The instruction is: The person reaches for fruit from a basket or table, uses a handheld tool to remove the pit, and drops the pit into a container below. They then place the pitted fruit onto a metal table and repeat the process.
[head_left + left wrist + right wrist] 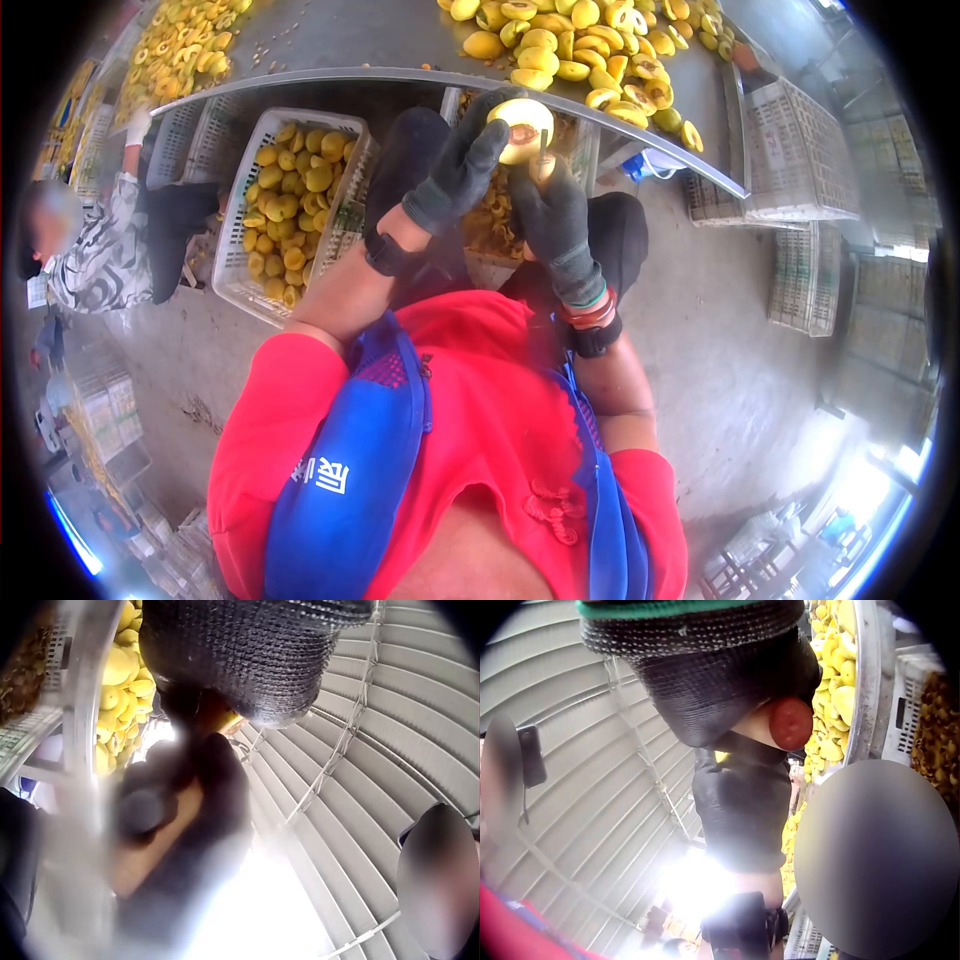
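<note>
My left hand [462,165], in a dark knit-cuffed glove, holds a cut yellow peach [512,112] by its side, the brown pit hollow facing up. The right hand [557,225], gloved alike, grips a small knife by its wooden handle [543,170]. Its narrow blade [544,135] stands against the cut face of the peach. In the right wrist view the handle's red butt end [791,724] sticks out of the fist. In the left wrist view the left glove [247,660] hides most of the fruit.
Halved peaches [600,50] lie heaped on the metal table [340,35] ahead. A white crate of peaches [230,230] stands at the left; another crate, with brownish scraps [490,225], is below the hands. Stacked crates [800,150] are at the right. Another person [105,245] sits at the left.
</note>
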### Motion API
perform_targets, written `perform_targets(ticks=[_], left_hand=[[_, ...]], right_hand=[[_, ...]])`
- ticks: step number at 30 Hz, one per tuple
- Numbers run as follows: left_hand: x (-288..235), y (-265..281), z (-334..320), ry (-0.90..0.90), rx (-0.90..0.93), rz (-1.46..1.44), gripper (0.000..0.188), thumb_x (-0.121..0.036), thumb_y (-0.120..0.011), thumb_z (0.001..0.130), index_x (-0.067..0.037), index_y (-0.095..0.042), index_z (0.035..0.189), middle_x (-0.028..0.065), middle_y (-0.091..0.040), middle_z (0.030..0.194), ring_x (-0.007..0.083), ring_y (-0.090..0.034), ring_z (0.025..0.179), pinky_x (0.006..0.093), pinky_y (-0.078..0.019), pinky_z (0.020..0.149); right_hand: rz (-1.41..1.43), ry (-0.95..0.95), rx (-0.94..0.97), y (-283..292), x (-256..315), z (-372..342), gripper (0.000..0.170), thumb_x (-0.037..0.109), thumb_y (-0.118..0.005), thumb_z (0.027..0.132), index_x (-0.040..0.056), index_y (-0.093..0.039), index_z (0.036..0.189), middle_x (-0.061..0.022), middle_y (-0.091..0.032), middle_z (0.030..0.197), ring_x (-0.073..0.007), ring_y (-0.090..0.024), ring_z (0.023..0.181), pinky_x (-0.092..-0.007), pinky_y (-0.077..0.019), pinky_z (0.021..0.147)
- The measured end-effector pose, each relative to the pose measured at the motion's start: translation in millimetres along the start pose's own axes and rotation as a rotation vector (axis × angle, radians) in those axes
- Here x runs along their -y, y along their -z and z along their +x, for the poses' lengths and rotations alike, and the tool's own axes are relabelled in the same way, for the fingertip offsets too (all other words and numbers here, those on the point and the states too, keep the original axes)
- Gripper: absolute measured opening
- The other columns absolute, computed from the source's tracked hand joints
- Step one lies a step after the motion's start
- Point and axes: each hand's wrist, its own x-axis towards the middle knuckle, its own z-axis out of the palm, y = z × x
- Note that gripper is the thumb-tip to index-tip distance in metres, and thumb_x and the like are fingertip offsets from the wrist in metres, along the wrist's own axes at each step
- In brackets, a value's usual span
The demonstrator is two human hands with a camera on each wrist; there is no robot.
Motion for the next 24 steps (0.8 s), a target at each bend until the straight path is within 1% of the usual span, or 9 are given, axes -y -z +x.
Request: perform_targets(ticks=[2,6,9,11,13,15,17,21,24], left_hand=[[-0.2,-3.2,-0.5,-0.063,-0.025,0.074,0.038,-0.028,-0.047,0.096,0.000,-0.049,0.121,0.0114,-0.054,0.114,0.0197,-0.052,0.106,0.0297,-0.0410,0.093],[2.6,-10.7,-4.7,-0.195,-0.097,0.233,0.034,-0.022,-0.050,0.095,0.001,-0.048,0.120,0.0139,-0.054,0.113,0.0227,-0.055,0.104,0.0321,-0.0443,0.090],[3.6,-8.4,-7.2,-0.411,-0.135,0.603,0.035,-0.020,-0.049,0.095,0.002,-0.045,0.122,0.0156,-0.054,0.112,0.0253,-0.056,0.104,0.0341,-0.0453,0.089],[7.6,-11.3,-8.2,-0.419,-0.153,0.522,0.035,-0.020,-0.048,0.096,0.002,-0.044,0.123,0.0164,-0.055,0.113,0.0264,-0.056,0.104,0.0346,-0.0454,0.089],[21.5,-23.9,-8.1,-0.249,-0.179,0.024,0.035,-0.019,-0.048,0.096,0.002,-0.043,0.124,0.0169,-0.055,0.113,0.0271,-0.057,0.103,0.0344,-0.0453,0.090],[2.9,-15.3,-10.0,-0.379,-0.149,0.515,0.034,-0.018,-0.048,0.096,0.002,-0.044,0.123,0.0168,-0.055,0.114,0.0261,-0.057,0.103,0.0340,-0.0455,0.089],[-0.3,-11.7,-11.2,-0.400,-0.113,0.666,0.034,-0.017,-0.049,0.095,0.002,-0.044,0.124,0.0165,-0.055,0.114,0.0250,-0.056,0.102,0.0333,-0.0457,0.089],[10.6,-10.6,-11.8,-0.285,-0.034,0.205,0.037,-0.018,-0.050,0.095,0.001,-0.044,0.125,0.0149,-0.055,0.115,0.0229,-0.056,0.103,0.0319,-0.0461,0.090],[1.1,-0.3,-11.1,0.025,0.136,-0.134,0.039,-0.019,-0.052,0.094,-0.001,-0.044,0.127,0.0133,-0.056,0.116,0.0222,-0.056,0.104,0.0314,-0.0460,0.091]], right_hand=[[0.067,-0.033,0.013,-0.7,3.4,-0.9,0.010,0.012,-0.053,0.092,0.0025,-0.053,0.090,-0.0008,-0.054,0.062,-0.0078,-0.050,0.046,-0.0241,-0.0380,0.041],[0.368,-0.272,0.168,7.0,41.1,-5.9,0.009,0.012,-0.052,0.092,0.0030,-0.053,0.089,-0.0013,-0.053,0.062,-0.0084,-0.049,0.044,-0.0231,-0.0362,0.038],[0.471,-0.307,0.234,9.2,42.3,-6.5,0.010,0.013,-0.052,0.093,0.0030,-0.053,0.090,-0.0015,-0.053,0.062,-0.0084,-0.049,0.043,-0.0224,-0.0352,0.036],[0.500,-0.318,0.252,7.9,35.4,-6.2,0.012,0.014,-0.051,0.093,0.0028,-0.052,0.091,-0.0015,-0.053,0.062,-0.0083,-0.049,0.043,-0.0220,-0.0349,0.036],[0.379,-0.308,0.184,0.5,30.8,-6.8,0.013,0.015,-0.051,0.094,0.0026,-0.052,0.092,-0.0017,-0.053,0.062,-0.0084,-0.048,0.042,-0.0221,-0.0340,0.035],[0.331,-0.324,0.180,-0.1,31.3,-6.8,0.013,0.015,-0.052,0.093,0.0025,-0.052,0.092,-0.0021,-0.052,0.062,-0.0087,-0.047,0.042,-0.0221,-0.0336,0.035],[0.358,-0.369,0.245,6.3,34.8,-5.7,0.012,0.015,-0.053,0.093,0.0025,-0.052,0.092,-0.0027,-0.052,0.061,-0.0092,-0.046,0.041,-0.0222,-0.0337,0.036],[0.672,-0.366,0.430,16.8,19.5,-9.0,0.011,0.014,-0.053,0.091,0.0031,-0.052,0.091,-0.0028,-0.051,0.060,-0.0104,-0.044,0.040,-0.0226,-0.0345,0.037],[0.705,-0.397,0.524,24.2,19.5,-11.6,0.011,0.013,-0.053,0.090,0.0028,-0.052,0.089,-0.0024,-0.048,0.059,-0.0109,-0.043,0.040,-0.0226,-0.0341,0.038]])
